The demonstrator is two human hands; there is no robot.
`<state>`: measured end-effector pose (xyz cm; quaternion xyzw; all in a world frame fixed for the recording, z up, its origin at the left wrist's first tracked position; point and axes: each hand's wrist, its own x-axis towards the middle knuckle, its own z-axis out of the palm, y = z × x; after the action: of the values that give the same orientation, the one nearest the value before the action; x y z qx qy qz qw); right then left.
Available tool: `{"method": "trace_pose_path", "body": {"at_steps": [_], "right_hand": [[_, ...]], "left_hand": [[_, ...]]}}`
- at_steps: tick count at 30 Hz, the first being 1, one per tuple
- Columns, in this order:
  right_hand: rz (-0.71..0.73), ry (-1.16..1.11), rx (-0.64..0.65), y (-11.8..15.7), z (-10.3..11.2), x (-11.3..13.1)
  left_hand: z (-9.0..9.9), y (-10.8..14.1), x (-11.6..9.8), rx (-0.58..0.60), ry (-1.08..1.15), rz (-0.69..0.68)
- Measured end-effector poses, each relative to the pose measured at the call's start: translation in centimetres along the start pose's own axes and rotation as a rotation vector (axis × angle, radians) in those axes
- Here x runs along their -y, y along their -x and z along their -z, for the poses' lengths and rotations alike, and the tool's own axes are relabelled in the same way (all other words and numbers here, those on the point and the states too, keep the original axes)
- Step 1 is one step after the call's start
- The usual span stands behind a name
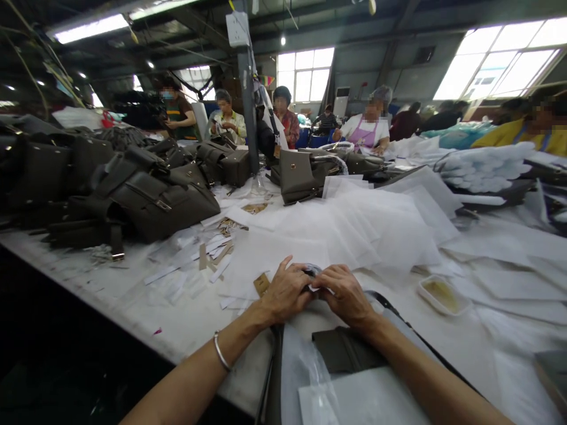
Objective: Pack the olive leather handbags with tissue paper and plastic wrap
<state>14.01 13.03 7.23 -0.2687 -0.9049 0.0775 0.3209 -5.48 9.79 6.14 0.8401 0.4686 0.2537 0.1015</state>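
A dark grey handbag (348, 349) lies right in front of me, with pale lining, clear film and a white sheet (358, 398) on it. At its far end, my left hand (287, 290) and my right hand (343, 293) meet, fingers bent in a pinch. Between them shows a curved piece wrapped in clear plastic, which looks like the bag's handle (311, 270). My fingers cover most of it. A brown tag (261, 285) lies on the table just left of my left hand.
Finished-looking dark bags (155, 195) are heaped at the left, and another bag (297, 175) stands upright ahead. White sheets (349, 224) spread across the middle. A plastic tub (443, 295) sits at the right. A post (248, 112) rises from the table, with co-workers (365, 127) beyond.
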Motion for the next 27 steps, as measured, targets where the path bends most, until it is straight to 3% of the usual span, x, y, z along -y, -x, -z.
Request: {"method": "trace_pose_path", "body": {"at_steps": [5,8,12,17,23,27], "right_hand": [[0.133,0.066,-0.02,-1.8,2.1,1.2],[0.207,0.127,0.046,-2.4,3.1,1.9],[0.254,0.214,0.175,-2.6,3.8,2.8],[0.316,0.346,0.278,-2.6,4.8,3.5],[0.35,0.392,0.262,-2.8,6.5,3.9],[0.351,0.403,0.202,-2.5,5.6,4.0]], "left_hand": [[0.1,-0.6,0.4,-0.075,0.278,0.115],[0.1,-0.9,0.6,-0.052,0.407,0.137],[0.5,-0.9,1.8,0.03,0.609,0.188],[1.4,-0.2,3.4,0.218,0.904,0.214],[2.6,0.1,2.9,0.294,1.177,0.231],[2.4,0.0,2.5,0.23,1.24,0.308]]}}
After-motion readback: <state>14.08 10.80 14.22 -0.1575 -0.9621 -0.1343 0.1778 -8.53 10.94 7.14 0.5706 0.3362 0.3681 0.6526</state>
